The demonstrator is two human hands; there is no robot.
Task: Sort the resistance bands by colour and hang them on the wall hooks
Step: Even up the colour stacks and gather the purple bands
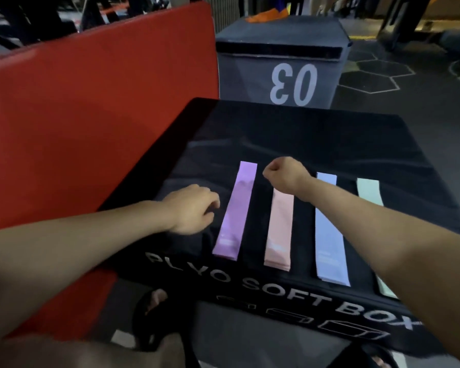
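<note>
on top of the black plyo soft box [329,144] you have four resistance bands lying flat side by side: the purple band [235,211], the pink band [279,229], the blue band [328,229] and the green band [368,191], each apart from the next. your left hand [194,208] rests just beside the purple band with fingers loosely curled, holding nothing. your right hand [283,172] is over the far end of the pink band, fingers curled tight; whether it pinches the band you cannot tell. a red mat [91,115] stands on the left, and a grey box [282,65] marked 03 stands behind.
</note>
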